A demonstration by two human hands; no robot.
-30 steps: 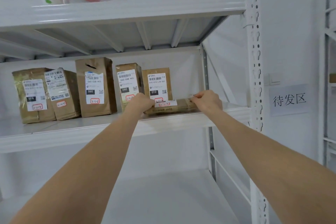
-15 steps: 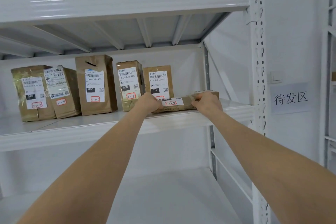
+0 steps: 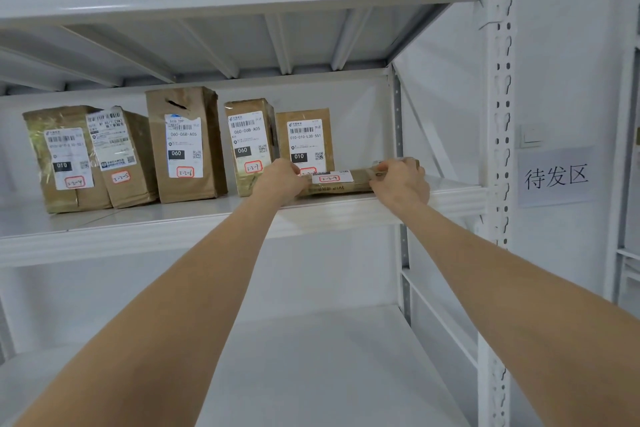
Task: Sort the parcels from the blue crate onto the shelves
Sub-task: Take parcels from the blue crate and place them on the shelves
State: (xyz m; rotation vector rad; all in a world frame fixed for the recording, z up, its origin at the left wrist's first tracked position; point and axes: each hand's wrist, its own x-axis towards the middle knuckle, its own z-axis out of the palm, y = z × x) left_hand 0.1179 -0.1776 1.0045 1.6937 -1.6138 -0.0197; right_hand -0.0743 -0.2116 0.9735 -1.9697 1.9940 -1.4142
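Right now the flat parcel (image 3: 341, 181) lies lengthwise on the middle shelf (image 3: 166, 224), near its front lip and toward the right end, just in front of the upright parcel marked 010 (image 3: 304, 133). The left hand (image 3: 281, 180) grips its left end and the right hand (image 3: 401, 184) its right end, fingers curled over the far side as far as I can judge, since the backs of both hands hide the fingertips. The risk from here is a shove too far back: the flat parcel would strike the base of the upright one and may tip it against the neighbouring 060 parcel (image 3: 250, 142). Let go too near the lip, and it could slide off the front.
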